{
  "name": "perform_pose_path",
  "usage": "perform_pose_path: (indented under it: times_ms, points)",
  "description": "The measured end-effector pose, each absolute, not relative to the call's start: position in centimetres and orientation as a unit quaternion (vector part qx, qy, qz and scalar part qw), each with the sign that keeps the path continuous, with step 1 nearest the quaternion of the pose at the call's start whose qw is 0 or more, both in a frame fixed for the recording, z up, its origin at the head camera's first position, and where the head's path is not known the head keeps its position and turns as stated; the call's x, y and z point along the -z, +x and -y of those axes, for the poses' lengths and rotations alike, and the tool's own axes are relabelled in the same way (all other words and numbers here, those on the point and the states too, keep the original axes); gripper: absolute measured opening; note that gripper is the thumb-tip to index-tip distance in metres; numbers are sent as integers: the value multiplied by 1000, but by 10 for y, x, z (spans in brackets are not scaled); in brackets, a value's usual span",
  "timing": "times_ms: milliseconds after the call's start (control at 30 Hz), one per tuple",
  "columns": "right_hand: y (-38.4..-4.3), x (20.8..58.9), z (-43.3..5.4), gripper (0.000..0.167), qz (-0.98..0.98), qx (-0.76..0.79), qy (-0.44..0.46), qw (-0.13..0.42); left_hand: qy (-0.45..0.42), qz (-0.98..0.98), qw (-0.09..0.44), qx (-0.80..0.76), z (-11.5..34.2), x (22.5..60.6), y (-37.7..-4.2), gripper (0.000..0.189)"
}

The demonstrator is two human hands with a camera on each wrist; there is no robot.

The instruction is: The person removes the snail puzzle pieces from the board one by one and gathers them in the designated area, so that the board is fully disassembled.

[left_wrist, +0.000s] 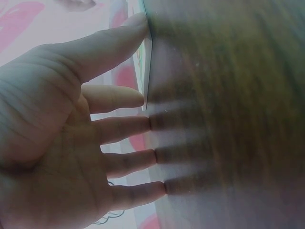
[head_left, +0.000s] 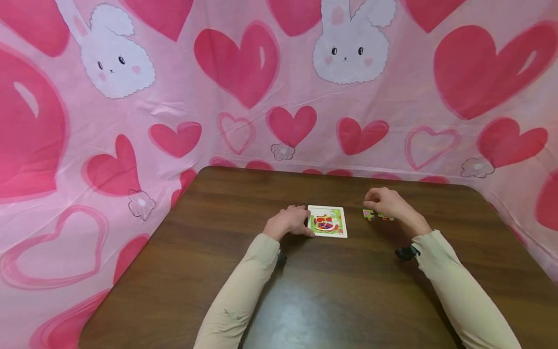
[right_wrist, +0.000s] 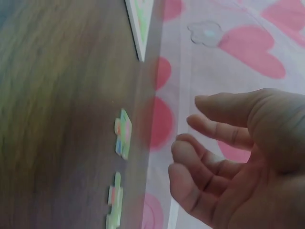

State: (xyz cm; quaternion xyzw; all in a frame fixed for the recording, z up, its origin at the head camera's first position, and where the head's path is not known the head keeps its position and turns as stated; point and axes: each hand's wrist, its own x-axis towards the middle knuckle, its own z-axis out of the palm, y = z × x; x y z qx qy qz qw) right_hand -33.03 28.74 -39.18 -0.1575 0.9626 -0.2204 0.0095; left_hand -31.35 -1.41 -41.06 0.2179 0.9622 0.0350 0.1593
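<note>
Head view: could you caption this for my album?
Left hand touching a jigsaw tray, right hand above loose jigsaw pieces on a brown table.

Table (head_left: 209, 242): dark brown, wood-grained. Puzzle (head_left: 330, 223), toward far edge: white-bordered; red, blue, yellow and green picture. Loose pieces (head_left: 368, 213), nearer right edge: green, touched with pink, red. Backdrop (head_left: 205, 104): pale pink, printed with deeper-pink hearts, white rabbits. Sleeves (head_left: 246, 278): cream.

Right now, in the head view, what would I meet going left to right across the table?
Left sleeve → left hand → puzzle board → puzzle piece → second piece → right sleeve.
</note>
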Motion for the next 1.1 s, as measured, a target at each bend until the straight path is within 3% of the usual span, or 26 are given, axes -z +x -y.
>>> perform_pose_path:
  times_ms: [1100]
  points:
    - [-343, 413, -227, 29, -949, 189, -246, 62, 216, -961, 165, -46, 15, 409, -312, 73]
